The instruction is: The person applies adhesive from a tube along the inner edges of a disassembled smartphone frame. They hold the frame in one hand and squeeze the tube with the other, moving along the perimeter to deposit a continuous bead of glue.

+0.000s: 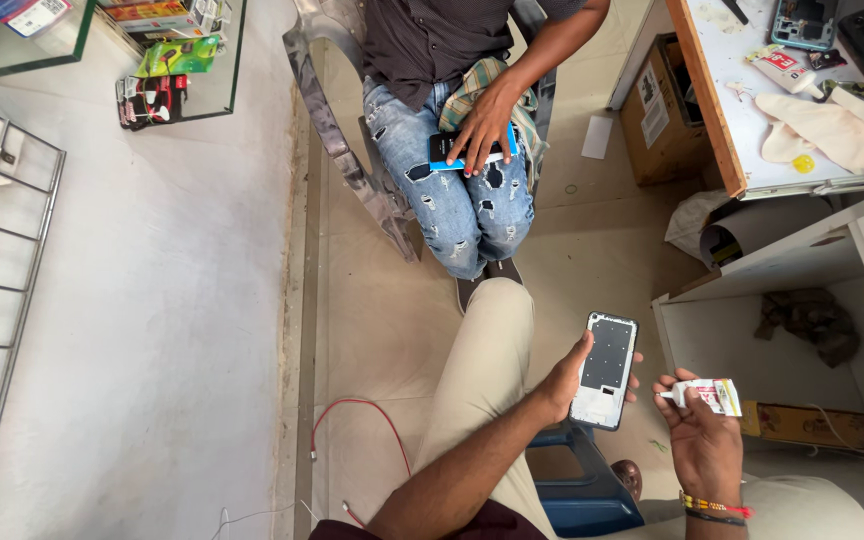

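A second person sits opposite on a grey plastic chair [337, 150], with one hand [482, 125] resting flat on a dark phone [467, 152] on the knee, so it stays in place. At the right stands a workbench [717, 120] with cloth gloves [832, 130] and a phone part [802, 22] on top, and a cardboard box [657, 110] beside it. The floor [152, 300] is pale and worn, with a red wire [352, 410] lying on it. The left hand [562, 385] is closed around the edge of a phone frame [607, 370], inner side turned up to the camera. The right hand [702, 440] pinches a small white and red tube [707, 395], nozzle pointing toward the frame, just beside it.
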